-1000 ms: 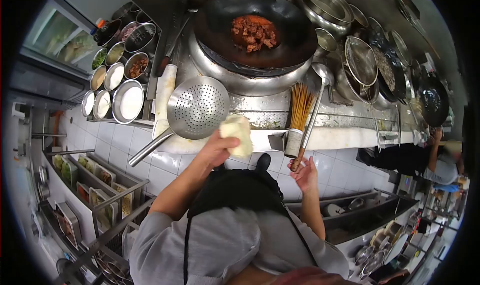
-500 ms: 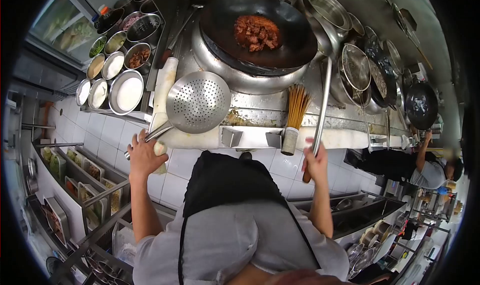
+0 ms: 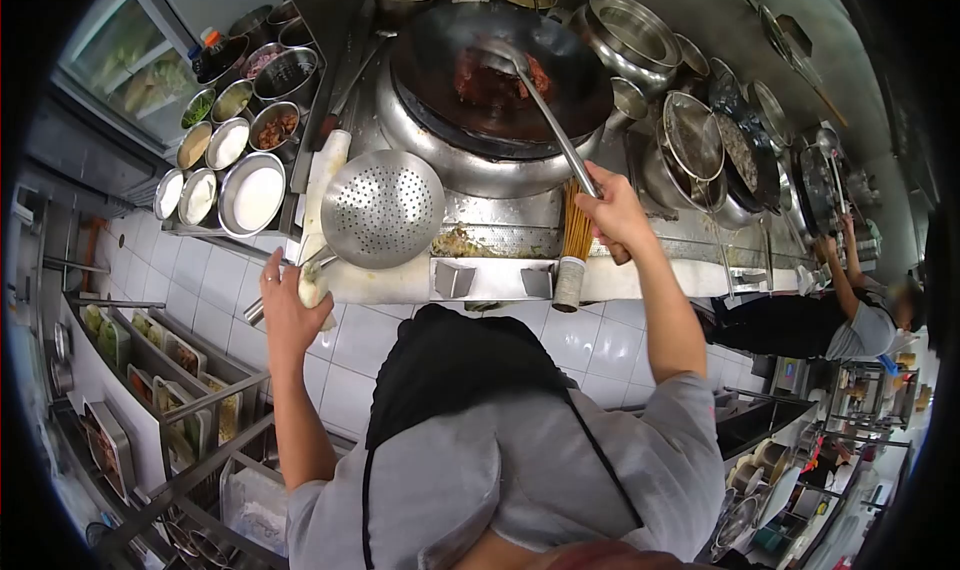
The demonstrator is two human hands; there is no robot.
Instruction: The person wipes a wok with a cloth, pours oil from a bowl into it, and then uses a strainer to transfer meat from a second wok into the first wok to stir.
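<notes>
My right hand (image 3: 615, 215) is closed around the handle of a long steel ladle (image 3: 552, 120). The ladle's bowl is in the black wok (image 3: 425, 80), over reddish-brown meat pieces (image 3: 470, 78) that it partly covers. At the left counter edge, my left hand (image 3: 290, 308) holds a pale bunched cloth (image 3: 313, 283) between thumb and fingers. A perforated steel skimmer (image 3: 383, 210) lies beside it, its handle passing beneath that hand; whether the fingers also grip this handle is hidden. A bamboo wok brush (image 3: 572, 255) stands near my right hand.
Metal tubs of white powders and ingredients (image 3: 257, 195) are at the left. Round strainers (image 3: 693, 138) and steel pots (image 3: 632, 30) stand right of the wok. Low racks with food trays (image 3: 180, 355) lie lower left. Another person (image 3: 850, 310) works at the far right.
My right hand has moved up and forward, bringing the ladle's bowl from the wok's right side into the meat. My left hand stays by the skimmer handle. The other person's arms are raised farther.
</notes>
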